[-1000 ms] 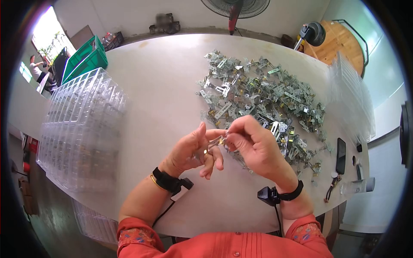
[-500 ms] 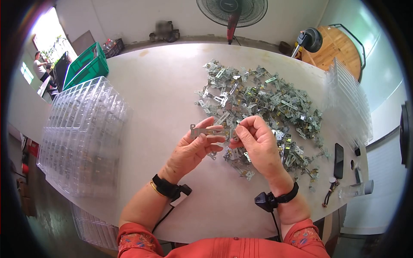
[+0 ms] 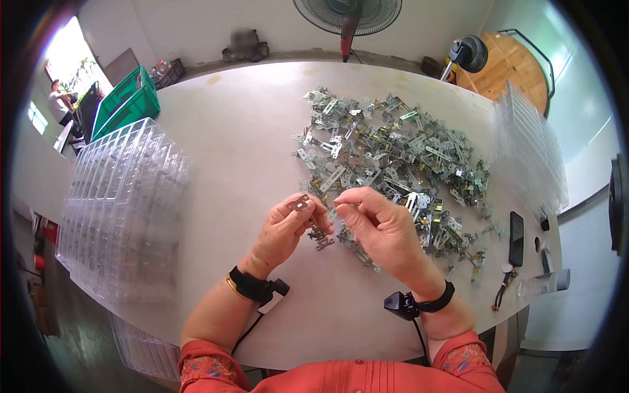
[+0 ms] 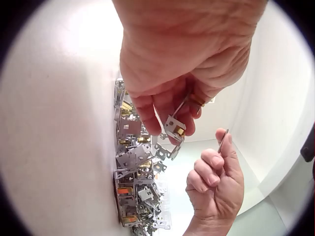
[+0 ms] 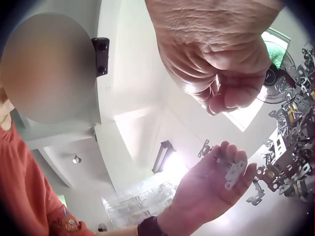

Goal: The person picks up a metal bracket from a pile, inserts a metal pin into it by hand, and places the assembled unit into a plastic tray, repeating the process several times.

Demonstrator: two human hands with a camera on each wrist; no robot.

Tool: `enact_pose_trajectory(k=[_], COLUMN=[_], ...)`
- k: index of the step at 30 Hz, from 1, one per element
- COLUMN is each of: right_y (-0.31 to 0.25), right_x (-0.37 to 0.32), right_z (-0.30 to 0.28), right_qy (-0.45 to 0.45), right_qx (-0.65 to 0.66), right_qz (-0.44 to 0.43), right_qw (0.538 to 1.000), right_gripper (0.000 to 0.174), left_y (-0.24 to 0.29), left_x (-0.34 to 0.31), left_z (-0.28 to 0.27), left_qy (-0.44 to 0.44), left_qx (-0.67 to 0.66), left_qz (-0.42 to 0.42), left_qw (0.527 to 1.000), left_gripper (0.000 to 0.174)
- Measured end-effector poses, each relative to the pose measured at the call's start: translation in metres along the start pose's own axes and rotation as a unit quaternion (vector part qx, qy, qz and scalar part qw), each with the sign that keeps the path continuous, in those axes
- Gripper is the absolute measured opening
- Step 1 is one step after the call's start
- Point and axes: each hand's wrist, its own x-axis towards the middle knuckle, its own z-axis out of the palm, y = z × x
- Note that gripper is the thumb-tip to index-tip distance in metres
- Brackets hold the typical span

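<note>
In the head view the left hand (image 3: 278, 232) grips a metal bracket (image 3: 321, 237), whose holed end shows by the thumb and whose other end hangs below the fingers. The left wrist view shows a brass-coloured bit on that bracket (image 4: 173, 127). Just to the right, apart from the bracket, the right hand (image 3: 390, 239) has its thumb and index finger together. Seen from the left wrist, a small thin metal piece (image 4: 223, 140) is pinched there; its exact shape cannot be told. A heap of similar metal parts (image 3: 393, 147) lies beyond the hands.
Stacked clear plastic trays (image 3: 121, 216) stand at the left, with more clear trays (image 3: 531, 154) at the right. A green crate (image 3: 128, 105) is at the back left. Near the right edge lie a phone (image 3: 516, 238) and a clear bottle (image 3: 544, 282). Beyond the table stands a fan (image 3: 347, 29).
The bracket, held level between both hands half a second ago, now slants downward in the left hand. The right hand has come off its right end with fingertips closed together.
</note>
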Motion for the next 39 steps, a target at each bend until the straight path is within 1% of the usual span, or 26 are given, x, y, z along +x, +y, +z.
enact_pose_trajectory(k=[2, 3, 5, 6, 8, 9, 12, 16, 18, 20, 21, 23, 24, 26, 27, 29, 30, 33, 34, 35, 36, 37, 38, 39], right_y=[-0.002, -0.002, -0.004, -0.005, -0.007, -0.008, -0.005, -0.004, -0.005, -0.003, -0.002, -0.001, 0.000, 0.003, 0.004, 0.003, 0.002, 0.009, 0.008, 0.005, 0.003, 0.003, 0.003, 0.002], right_x=[-0.002, -0.003, -0.005, -0.006, -0.008, -0.008, -0.009, -0.008, -0.008, -0.008, -0.009, -0.009, -0.009, -0.010, -0.011, -0.010, -0.011, -0.010, -0.010, -0.010, -0.010, -0.010, -0.010, -0.011], right_z=[0.006, 0.009, 0.012, 0.013, 0.014, 0.015, 0.019, 0.021, 0.022, 0.023, 0.022, 0.023, 0.023, 0.026, 0.027, 0.029, 0.029, 0.029, 0.028, 0.026, 0.025, 0.025, 0.025, 0.025], right_qy=[0.002, 0.004, -0.004, -0.012, -0.021, -0.030, -0.012, -0.010, 0.006, 0.013, 0.021, 0.022, 0.020, 0.022, 0.024, 0.021, 0.018, 0.010, 0.011, -0.010, -0.030, -0.030, -0.032, -0.035], right_qx=[0.001, 0.002, -0.003, -0.008, -0.011, -0.013, -0.010, -0.011, -0.041, -0.060, -0.079, -0.077, -0.073, -0.068, -0.061, -0.057, -0.054, -0.066, -0.066, -0.061, -0.056, -0.056, -0.054, -0.051], right_qz=[-0.009, -0.020, -0.016, -0.014, -0.010, -0.007, -0.027, -0.021, -0.046, -0.055, -0.064, -0.067, -0.072, -0.072, -0.072, -0.059, -0.047, -0.056, -0.056, -0.037, -0.019, -0.019, 0.007, 0.033], right_qw=[1.000, 1.000, 1.000, 1.000, 1.000, 0.999, 1.000, 1.000, 0.998, 0.997, 0.995, 0.995, 0.994, 0.995, 0.995, 0.996, 0.997, 0.996, 0.996, 0.997, 0.998, 0.998, 0.998, 0.998], right_gripper=[0.010, 0.010, 0.009, 0.008, 0.008, 0.007, 0.007, 0.007, 0.007, 0.007, 0.007, 0.008, 0.009, 0.011, 0.012, 0.014, 0.015, 0.020, 0.020, 0.019, 0.018, 0.018, 0.017, 0.017], left_y=[0.000, 0.000, 0.001, 0.002, 0.004, 0.005, 0.005, 0.004, 0.004, 0.003, 0.003, 0.002, 0.001, 0.002, 0.002, 0.000, -0.001, -0.010, -0.012, -0.014, -0.014, -0.012, -0.012, -0.011], left_x=[-0.001, -0.002, -0.003, -0.003, -0.004, -0.004, -0.005, -0.008, -0.008, -0.009, -0.009, -0.009, -0.008, -0.009, -0.008, -0.007, -0.007, -0.006, -0.004, -0.003, -0.003, -0.004, -0.005, -0.006], left_z=[0.002, 0.003, 0.007, 0.010, 0.016, 0.018, 0.021, 0.024, 0.024, 0.024, 0.024, 0.025, 0.025, 0.024, 0.024, 0.027, 0.026, 0.021, 0.021, 0.022, 0.023, 0.025, 0.026, 0.026], left_qy=[0.031, 0.031, 0.036, 0.036, 0.071, 0.070, 0.069, 0.081, 0.086, 0.115, 0.113, 0.138, 0.136, 0.146, 0.146, 0.126, 0.126, 0.107, 0.100, 0.093, 0.092, 0.085, 0.080, 0.081], left_qx=[0.034, 0.034, 0.095, 0.095, 0.127, 0.127, 0.141, 0.198, 0.213, 0.227, 0.226, 0.235, 0.235, 0.296, 0.296, 0.396, 0.396, 0.425, 0.437, 0.448, 0.447, 0.469, 0.490, 0.491], left_qz=[-0.008, -0.009, 0.011, 0.010, -0.003, -0.004, -0.004, -0.005, -0.009, -0.007, -0.007, -0.001, -0.001, 0.025, 0.025, 0.101, 0.101, 0.112, 0.144, 0.175, 0.176, 0.181, 0.187, 0.187], left_qw=[0.999, 0.999, 0.995, 0.995, 0.989, 0.989, 0.988, 0.977, 0.973, 0.967, 0.967, 0.962, 0.962, 0.944, 0.944, 0.904, 0.904, 0.892, 0.882, 0.872, 0.872, 0.860, 0.848, 0.847], left_gripper=[0.029, 0.029, 0.030, 0.030, 0.028, 0.028, 0.026, 0.031, 0.033, 0.035, 0.035, 0.036, 0.036, 0.036, 0.036, 0.036, 0.036, 0.038, 0.040, 0.041, 0.041, 0.041, 0.040, 0.040])
